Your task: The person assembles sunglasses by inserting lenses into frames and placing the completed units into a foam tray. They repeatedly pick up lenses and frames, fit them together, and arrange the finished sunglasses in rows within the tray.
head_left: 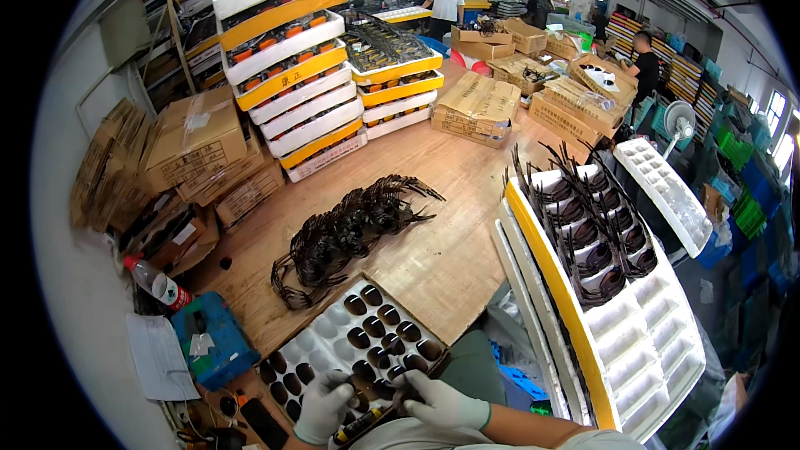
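Both my hands wear white gloves and work close together at the lower middle, above the near edge of a lens tray (327, 335). The tray holds several rows of dark brown sunglass lenses (389, 314); some of its pockets show white. My left hand (325, 407) is closed, fingertips pinched near a brown lens. My right hand (440, 405) is closed too, with something dark at its fingertips. What exactly each hand grips is too small and hidden to tell. A yellow and black object (360, 425) lies just below, between the hands. Beyond the tray sits a heap of dark glasses frames (346, 229).
At right, a white foam tray (646, 342) on a stack holds sunglasses in its far pockets. Tall stacked trays (292, 75) and cardboard boxes (196, 137) stand at far left. A bottle (157, 281), blue box (212, 339) and phone (262, 423) lie left. People work behind.
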Tool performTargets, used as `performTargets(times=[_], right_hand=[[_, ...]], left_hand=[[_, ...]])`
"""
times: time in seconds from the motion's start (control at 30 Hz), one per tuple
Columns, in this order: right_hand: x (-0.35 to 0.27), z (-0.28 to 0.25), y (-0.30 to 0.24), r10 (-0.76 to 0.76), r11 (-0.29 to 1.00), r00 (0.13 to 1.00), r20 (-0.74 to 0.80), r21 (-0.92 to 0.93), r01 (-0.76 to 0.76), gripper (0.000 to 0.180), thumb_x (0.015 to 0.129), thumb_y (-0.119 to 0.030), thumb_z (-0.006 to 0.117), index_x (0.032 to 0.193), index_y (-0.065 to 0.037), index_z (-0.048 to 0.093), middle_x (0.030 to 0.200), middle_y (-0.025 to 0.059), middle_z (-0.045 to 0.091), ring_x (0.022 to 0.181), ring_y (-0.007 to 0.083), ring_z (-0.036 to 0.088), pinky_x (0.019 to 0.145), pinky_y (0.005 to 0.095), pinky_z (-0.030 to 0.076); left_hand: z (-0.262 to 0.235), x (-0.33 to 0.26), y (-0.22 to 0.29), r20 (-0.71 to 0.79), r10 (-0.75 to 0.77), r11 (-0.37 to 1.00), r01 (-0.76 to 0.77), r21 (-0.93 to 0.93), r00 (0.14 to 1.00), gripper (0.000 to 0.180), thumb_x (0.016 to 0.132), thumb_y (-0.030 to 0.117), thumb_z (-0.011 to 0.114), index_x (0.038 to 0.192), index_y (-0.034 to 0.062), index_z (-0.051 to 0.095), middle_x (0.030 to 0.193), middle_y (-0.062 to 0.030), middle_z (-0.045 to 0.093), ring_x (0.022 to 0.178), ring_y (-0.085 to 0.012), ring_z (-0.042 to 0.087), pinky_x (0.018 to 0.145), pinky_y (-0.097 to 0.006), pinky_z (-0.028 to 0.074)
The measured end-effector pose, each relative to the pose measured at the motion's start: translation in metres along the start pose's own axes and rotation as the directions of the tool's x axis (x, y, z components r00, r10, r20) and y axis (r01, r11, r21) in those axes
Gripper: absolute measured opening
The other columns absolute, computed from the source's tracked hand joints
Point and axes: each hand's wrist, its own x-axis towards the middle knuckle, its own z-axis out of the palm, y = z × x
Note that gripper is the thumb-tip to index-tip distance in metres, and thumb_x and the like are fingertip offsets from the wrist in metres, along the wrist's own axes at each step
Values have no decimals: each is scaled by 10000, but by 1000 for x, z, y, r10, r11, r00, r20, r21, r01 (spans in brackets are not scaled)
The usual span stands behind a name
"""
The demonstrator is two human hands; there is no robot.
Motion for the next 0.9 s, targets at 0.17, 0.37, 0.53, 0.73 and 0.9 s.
performTargets(times=[0.17, 0.37, 0.53, 0.73, 0.9], right_hand=[[15, 35, -9, -159, 979, 985, 74, -116, 167, 440, 992, -317, 602, 1255, 24, 510, 945, 228, 646, 858, 340, 642, 807, 417, 506], [31, 54, -10, -111, 990, 939, 326, 120, 76, 295, 1040, -273, 569, 1077, 13, 635, 930, 50, 680, 838, 151, 624, 784, 329, 495], [24, 66, -11, -42, 880, 924, 380, 453, -146, 297, 1063, -237, 508, 1209, 2, 607, 1036, 34, 659, 996, 135, 589, 923, 297, 455], [29, 90, 1, -92, 995, 975, 203, -5, 95, 389, 1021, -178, 478, 1320, 66, 517, 1061, 263, 643, 995, 354, 621, 884, 417, 479], [22, 99, 3, -225, 965, 973, 41, -126, 229, 329, 1028, -230, 476, 1239, 13, 546, 887, 235, 626, 850, 410, 625, 763, 455, 492]], left_hand=[[13, -43, -1, -34, 127, 980, -120, 158, 991, 244, 941, 174, 695, 1099, 2, 623, 864, -25, 641, 690, -95, 560, 627, -231, 464], [-2, -65, -4, 159, 225, 946, -177, -271, 961, 349, 992, 349, 652, 1010, 4, 602, 900, -71, 626, 754, -171, 589, 663, -288, 494], [-19, -73, -6, 247, 149, 933, -53, -357, 958, 316, 987, 310, 650, 1007, -4, 614, 910, -119, 647, 730, -255, 630, 632, -366, 538], [-39, -75, -19, 66, 243, 966, -235, -110, 968, 203, 943, 120, 671, 1110, 6, 644, 1038, -158, 678, 907, -314, 670, 737, -412, 582], [-51, -68, -25, 280, 621, 450, -625, 638, 732, 252, 809, 14, 749, 1035, 19, 636, 988, -203, 636, 897, -422, 615, 763, -461, 539]])
